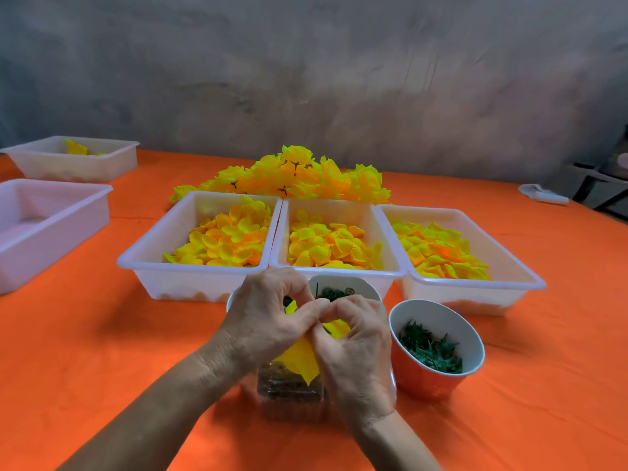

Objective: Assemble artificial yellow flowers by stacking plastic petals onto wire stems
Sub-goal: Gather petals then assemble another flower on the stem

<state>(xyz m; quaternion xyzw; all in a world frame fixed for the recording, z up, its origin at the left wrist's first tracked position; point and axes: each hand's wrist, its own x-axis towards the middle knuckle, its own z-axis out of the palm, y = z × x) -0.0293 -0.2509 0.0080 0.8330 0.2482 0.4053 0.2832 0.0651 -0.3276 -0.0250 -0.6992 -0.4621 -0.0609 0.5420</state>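
Soft, even light falls from above, bright and without hard glare. The orange cloth-covered bench [102,351] and the yellow plastic petals [326,246] look strongly saturated, almost glowing. Faint, diffuse shadows lie under the white plastic trays [142,266]. The grey wall [306,79] is smeared and soft. Wide-angle distortion bows the bench's edges, and the corners blur.

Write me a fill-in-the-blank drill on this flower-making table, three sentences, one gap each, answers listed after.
1. Both hands, left hand and right hand, pinch a partly built flower of ____ plastic petals.
2. Directly behind the hands, ____ white plastic trays of loose petals stand side by side.
3. The red paper cup with a white inside, right of the hands, holds small ____ plastic pieces.

Missing words: yellow; three; green
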